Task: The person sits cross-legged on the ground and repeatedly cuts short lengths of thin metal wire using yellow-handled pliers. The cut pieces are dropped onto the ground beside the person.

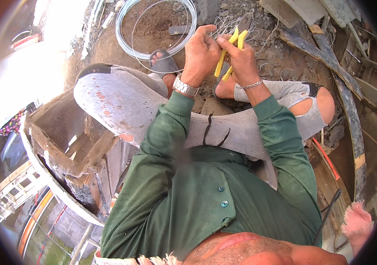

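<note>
My right hand (241, 62) is wrapped round cutting pliers with yellow handles (242, 40), their dark jaws pointing away from me. Close beside it on the left, my left hand (202, 55) is closed with thumb and fingers bent together. A thin strand of wire runs from the coil of silvery wire (120, 27) to the left hand, which appears to hold it; the gripped part is hidden. The coil rests on the ground to the left of my hands. Just beyond the pliers lies a tangle of cut wire pieces (223, 24).
A wooden box (60, 128) stands by my left knee. Long boards (323, 57) lie at the right, with a red bar (325, 159) nearer to me. Flat slabs (308, 11) and rubble lie at the far right. My sandalled foot (164, 62) is close to the coil.
</note>
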Demonstrator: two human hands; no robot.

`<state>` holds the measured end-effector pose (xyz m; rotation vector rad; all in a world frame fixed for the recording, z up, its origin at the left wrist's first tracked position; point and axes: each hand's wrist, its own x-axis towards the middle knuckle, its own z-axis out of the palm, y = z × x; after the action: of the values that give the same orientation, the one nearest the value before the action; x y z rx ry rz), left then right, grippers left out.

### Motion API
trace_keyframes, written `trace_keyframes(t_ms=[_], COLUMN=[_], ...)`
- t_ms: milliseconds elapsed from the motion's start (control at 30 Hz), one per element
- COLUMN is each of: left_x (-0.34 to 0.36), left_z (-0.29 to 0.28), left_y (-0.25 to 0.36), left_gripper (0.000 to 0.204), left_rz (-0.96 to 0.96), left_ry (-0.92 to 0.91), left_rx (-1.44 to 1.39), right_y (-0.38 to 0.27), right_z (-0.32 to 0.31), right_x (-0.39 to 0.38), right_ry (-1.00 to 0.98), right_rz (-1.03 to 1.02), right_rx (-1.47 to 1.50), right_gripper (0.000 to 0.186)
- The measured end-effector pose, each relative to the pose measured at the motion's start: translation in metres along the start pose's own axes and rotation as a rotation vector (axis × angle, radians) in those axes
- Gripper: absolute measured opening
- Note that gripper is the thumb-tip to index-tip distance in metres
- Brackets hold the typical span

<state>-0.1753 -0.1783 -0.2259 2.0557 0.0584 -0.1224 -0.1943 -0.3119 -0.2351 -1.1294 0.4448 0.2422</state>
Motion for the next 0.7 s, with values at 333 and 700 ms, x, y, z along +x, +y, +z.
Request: trace_keyframes(t_ms=[333,700], left_x=[-0.029,-0.026], left_z=[-0.045,-0.024], left_y=[0.022,0.010], left_gripper=[0.004,0.006], left_rz=[0.258,0.292], left_ry=[-0.106,0.011], left_rx=[0.288,0.180], right_y=[-0.029,-0.008], right_z=[-0.045,-0.018], right_x=[0.034,0.000], right_ry=[0.056,-0.028], right_rz=[-0.209,-0.179], right_rx=[0.293,0.148], right_gripper=[0.017,0.015])
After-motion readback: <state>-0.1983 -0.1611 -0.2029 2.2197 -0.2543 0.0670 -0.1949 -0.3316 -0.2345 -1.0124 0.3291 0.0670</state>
